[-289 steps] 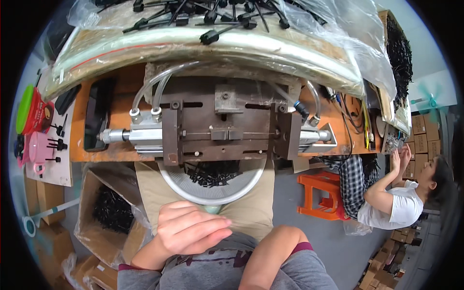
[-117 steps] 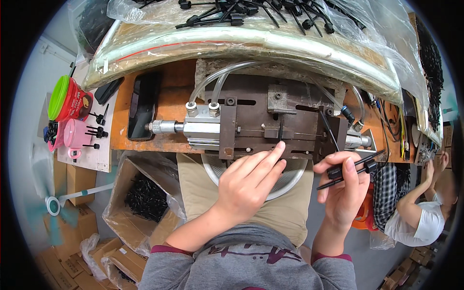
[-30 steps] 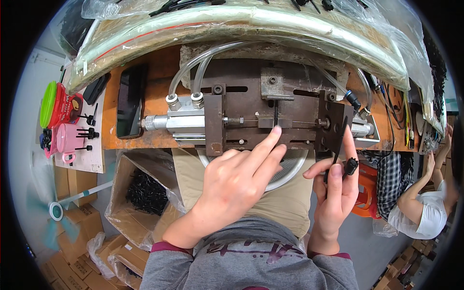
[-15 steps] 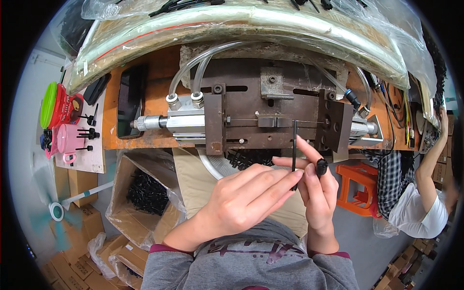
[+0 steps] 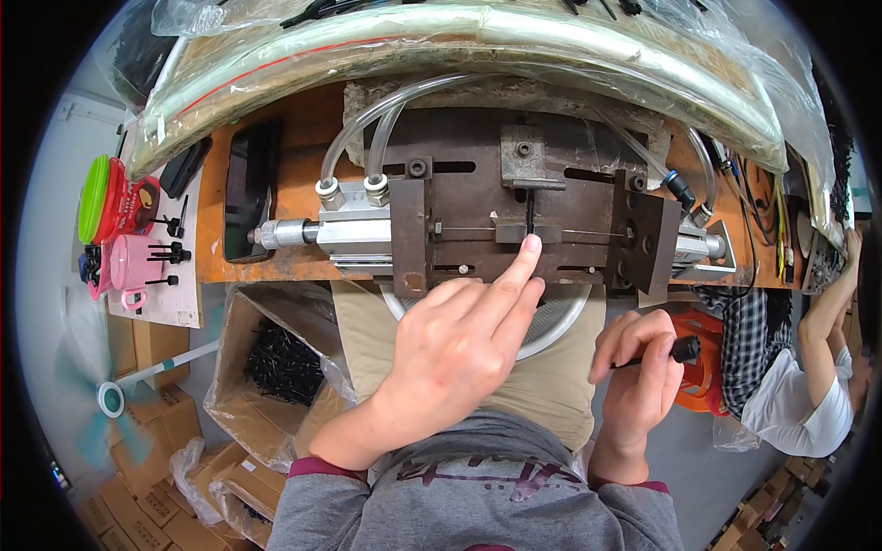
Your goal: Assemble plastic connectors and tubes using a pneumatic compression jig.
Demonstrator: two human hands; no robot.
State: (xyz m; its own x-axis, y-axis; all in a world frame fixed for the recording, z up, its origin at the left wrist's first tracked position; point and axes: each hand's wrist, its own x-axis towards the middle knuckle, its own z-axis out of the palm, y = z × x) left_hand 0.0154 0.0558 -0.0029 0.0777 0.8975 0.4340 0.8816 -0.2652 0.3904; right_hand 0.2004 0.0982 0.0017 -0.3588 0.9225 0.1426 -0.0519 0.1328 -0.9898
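A thin black rod [image 5: 530,209] lies lengthwise in the small metal block at the middle of the brown metal fixture [image 5: 469,197], its far end near the grey bracket [image 5: 522,156]. The stretched index finger of my left hand [image 5: 464,331] touches the rod's near end. The other fingers of that hand are loosely bent, the thumb is hidden, and nothing shows in its grasp. To the right, apart from the fixture, my right hand [image 5: 638,372] is closed on a black rod with a knobbed head [image 5: 684,349]. Most of its shaft is hidden by the fingers.
Silver cylinders [image 5: 354,237] with clear hoses flank the fixture. A round mesh basket [image 5: 556,326] sits below it, over my lap. At left are a carton of black parts [image 5: 280,363], a fan [image 5: 110,399] and a pink cup [image 5: 129,266]. Another person [image 5: 799,404] works at right.
My left hand has moved forward, and the thin rod has gone from between my hands into the fixture's block. My right hand has drawn back to the right with the knobbed rod.
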